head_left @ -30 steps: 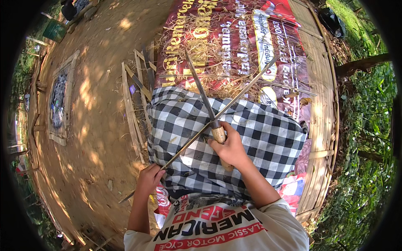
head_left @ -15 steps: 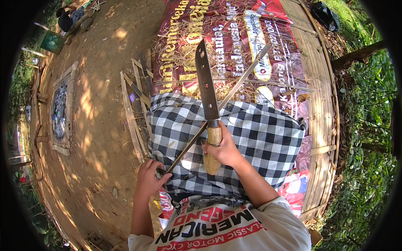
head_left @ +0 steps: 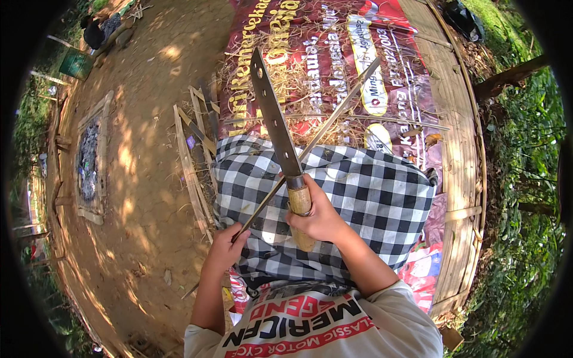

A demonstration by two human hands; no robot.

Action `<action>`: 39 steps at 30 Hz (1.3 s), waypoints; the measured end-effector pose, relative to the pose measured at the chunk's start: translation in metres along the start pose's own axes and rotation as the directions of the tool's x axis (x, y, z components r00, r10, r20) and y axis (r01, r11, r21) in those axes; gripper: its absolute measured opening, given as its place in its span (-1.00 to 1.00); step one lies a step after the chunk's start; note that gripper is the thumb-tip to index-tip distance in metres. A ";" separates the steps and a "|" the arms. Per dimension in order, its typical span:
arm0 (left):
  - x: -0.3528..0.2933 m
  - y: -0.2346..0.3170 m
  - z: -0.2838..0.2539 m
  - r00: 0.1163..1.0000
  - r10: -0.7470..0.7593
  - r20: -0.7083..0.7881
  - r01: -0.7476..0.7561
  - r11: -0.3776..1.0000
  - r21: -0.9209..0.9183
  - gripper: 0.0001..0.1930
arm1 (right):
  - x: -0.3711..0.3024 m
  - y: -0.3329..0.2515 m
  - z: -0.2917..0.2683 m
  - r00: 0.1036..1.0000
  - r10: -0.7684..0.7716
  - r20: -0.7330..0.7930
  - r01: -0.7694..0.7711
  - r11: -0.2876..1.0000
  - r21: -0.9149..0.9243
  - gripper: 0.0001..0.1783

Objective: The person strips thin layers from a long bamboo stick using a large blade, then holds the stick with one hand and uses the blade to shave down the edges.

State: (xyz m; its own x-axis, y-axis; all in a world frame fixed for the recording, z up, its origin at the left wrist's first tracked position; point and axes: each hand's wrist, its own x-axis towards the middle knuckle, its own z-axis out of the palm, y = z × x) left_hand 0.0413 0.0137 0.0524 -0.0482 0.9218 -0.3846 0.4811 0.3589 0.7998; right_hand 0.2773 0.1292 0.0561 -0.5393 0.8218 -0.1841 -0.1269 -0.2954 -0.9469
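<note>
My right hand (head_left: pixel 319 219) is closed round the pale wooden handle of a large knife (head_left: pixel 282 140). Its dark, broad blade has a row of holes and points away from me, tilted slightly left. A long, thin strip (head_left: pixel 342 108), apparently bamboo, slants from far right to near left. It crosses the knife close to where blade meets handle. My left hand (head_left: pixel 224 250) pinches the strip's nearer part, and a thin tail sticks out below that hand. Under both hands, a black-and-white checked cloth (head_left: pixel 370 200) covers my lap.
Curly shavings (head_left: pixel 322 53) litter a red printed banner (head_left: pixel 400 77) on a bamboo-slat platform (head_left: pixel 456 179). Wooden strips (head_left: pixel 192 170) lean at its left edge. On the dirt ground lies a wood-framed ash pit (head_left: pixel 89 158). Farther off are a green bin (head_left: pixel 76 64) and a person (head_left: pixel 95 31).
The knife's tip has swung left. My left hand has shifted slightly right and gripped the strip anew; its tail now shows beyond the hand toward the lower left.
</note>
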 end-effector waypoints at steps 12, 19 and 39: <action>0.023 -0.007 0.018 0.976 -0.005 -0.216 0.031 0.993 0.118 -0.65 | -0.012 -0.023 -0.015 1.000 -0.012 0.027 0.027 0.730 -0.683 -0.53; 0.020 0.000 0.018 0.977 -0.046 -0.210 0.090 0.975 0.203 -0.66 | -0.004 -0.013 -0.006 0.985 -0.001 0.171 0.139 0.581 -0.802 -0.45; 0.017 -0.004 0.018 0.981 -0.074 -0.180 0.105 0.981 0.166 -0.65 | 0.045 0.003 -0.080 0.973 -0.230 -0.026 0.025 0.215 -0.976 -0.47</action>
State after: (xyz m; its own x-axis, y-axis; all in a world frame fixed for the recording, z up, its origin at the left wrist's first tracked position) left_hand 0.0547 0.0256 0.0346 -0.2408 0.9039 -0.3535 0.6117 0.4241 0.6678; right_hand 0.3192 0.2041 0.0238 -0.4739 0.8800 0.0314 0.7723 0.4324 -0.4654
